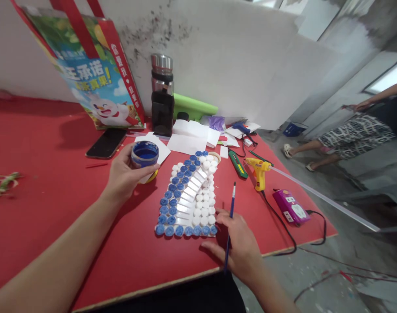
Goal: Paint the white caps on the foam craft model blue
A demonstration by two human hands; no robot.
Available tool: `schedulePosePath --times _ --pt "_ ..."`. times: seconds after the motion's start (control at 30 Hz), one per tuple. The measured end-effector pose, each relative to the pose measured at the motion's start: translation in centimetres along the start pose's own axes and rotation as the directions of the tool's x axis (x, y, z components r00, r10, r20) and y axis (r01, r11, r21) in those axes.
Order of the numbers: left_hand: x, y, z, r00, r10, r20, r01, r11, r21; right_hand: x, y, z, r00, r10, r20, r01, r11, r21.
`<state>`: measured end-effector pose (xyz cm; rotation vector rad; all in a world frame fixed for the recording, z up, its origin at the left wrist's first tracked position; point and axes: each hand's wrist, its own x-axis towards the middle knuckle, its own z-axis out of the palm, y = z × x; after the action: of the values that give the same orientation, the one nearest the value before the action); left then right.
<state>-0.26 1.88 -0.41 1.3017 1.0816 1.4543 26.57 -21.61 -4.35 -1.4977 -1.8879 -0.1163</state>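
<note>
My left hand (pixel 120 178) is closed around a small jar of blue paint (pixel 145 161), raised above the red table. A blue-handled paintbrush (pixel 231 208) points upward from my right hand (pixel 243 245), held against its fingers. Those fingertips are beside the lower right edge of a small panel (pixel 185 208) covered in round pieces; I cannot tell whether they touch it. Blue discs (pixel 173 202) run along its left side and bottom, white discs (pixel 205 204) fill the right, and white strips form a curved band between. Something yellow (pixel 152 177) lies under the jar.
Right of the panel are a green utility knife (pixel 237 164), yellow glue gun (pixel 259 171) and purple power strip (pixel 291 206) with trailing cords. A phone (pixel 106 143), printed bag (pixel 97 78), bottle (pixel 162 95) and papers (pixel 190 135) stand behind. Another person (pixel 355 134) is at right.
</note>
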Motion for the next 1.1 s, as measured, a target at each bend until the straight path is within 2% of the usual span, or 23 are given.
schedulePosePath --times 0.07,0.13,0.27,0.37,0.43,0.5,0.53,0.63,0.73,0.93,1.1 --pt "0.0 0.0 -0.1 1.000 0.008 0.002 -0.008 1.000 -0.004 0.2 0.2 -0.3 0.999 0.016 -0.039 -0.014 0.999 0.040" --pt "0.0 -0.1 -0.2 1.000 0.018 0.005 -0.018 1.000 -0.010 1.0 0.6 -0.7 0.988 0.080 -0.129 -0.073 0.996 0.058" --pt "0.0 -0.5 -0.3 0.999 0.037 0.031 -0.037 0.999 0.002 5.5 2.5 -0.9 0.928 0.257 -0.270 -0.214 0.960 0.178" --pt "-0.1 -0.9 -0.2 0.999 0.012 0.041 -0.013 1.000 0.010 10.8 4.8 0.4 0.893 0.319 -0.318 -0.192 0.908 0.373" --pt "-0.2 -0.9 -0.1 0.999 -0.006 0.054 0.005 1.000 0.009 13.9 6.8 1.9 0.865 0.327 -0.381 -0.126 0.876 0.466" --pt "-0.3 -0.9 0.0 0.998 -0.019 0.067 0.019 1.000 -0.002 15.7 8.5 3.5 0.816 0.334 -0.473 -0.088 0.879 0.469" --pt "-0.3 -0.8 0.1 0.997 -0.023 0.069 0.024 1.000 -0.012 16.0 9.1 4.2 0.810 0.316 -0.493 -0.086 0.897 0.434" --pt "-0.4 -0.7 0.2 0.998 -0.023 0.063 0.025 0.999 -0.023 15.0 10.1 5.6 0.867 0.236 -0.439 -0.090 0.940 0.328" --pt "-0.3 -0.9 0.1 0.998 -0.024 0.058 0.025 1.000 -0.013 13.8 10.2 5.9 0.913 0.167 -0.372 -0.064 0.959 0.275" --pt "-0.2 -1.0 0.0 0.997 -0.038 0.066 0.038 0.999 0.001 14.5 10.6 6.2 0.944 0.113 -0.310 -0.034 0.968 0.249" --pt "-0.3 -1.1 0.0 0.998 -0.046 0.048 0.045 0.999 0.009 14.5 10.7 6.4 0.976 0.071 -0.208 -0.002 0.949 0.315"
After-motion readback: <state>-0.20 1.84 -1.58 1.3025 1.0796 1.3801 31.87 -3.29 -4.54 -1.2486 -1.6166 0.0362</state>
